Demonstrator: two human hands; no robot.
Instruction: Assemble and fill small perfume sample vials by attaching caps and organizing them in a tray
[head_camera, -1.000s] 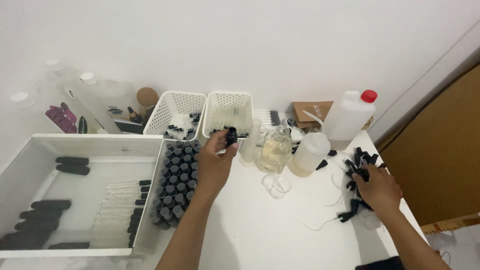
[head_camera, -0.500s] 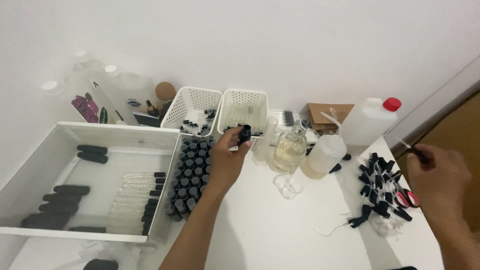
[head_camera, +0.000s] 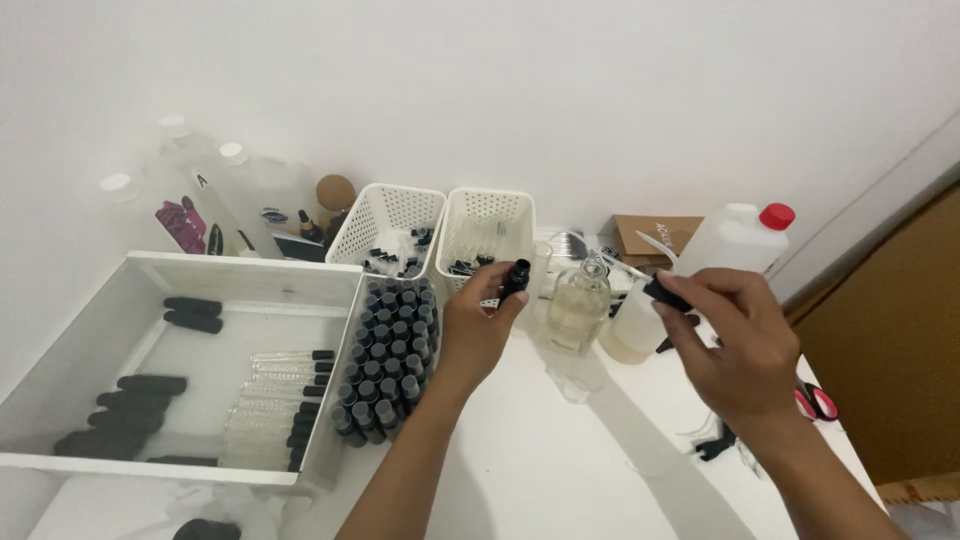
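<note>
Evidently, the small black-capped vial (head_camera: 514, 278) sits pinched upright between the fingertips of the left hand (head_camera: 478, 325), raised above the table (head_camera: 540, 470) in front of the two white slatted plastic baskets (head_camera: 487, 235). Good handling here would mean keeping that vial vertical and steady, close to the clear glass bottle of pale liquid (head_camera: 574, 305) just to its right. The right hand (head_camera: 735, 340) hovers beside that bottle, its thumb and forefinger closed on a small black cap-like piece (head_camera: 664, 292), wrist bent inward, the other fingers loosely curled. Left of the forearm stands a packed block of dark-capped vials (head_camera: 390, 350), touching the large white tray (head_camera: 250, 275) that holds clear tubes.
</note>
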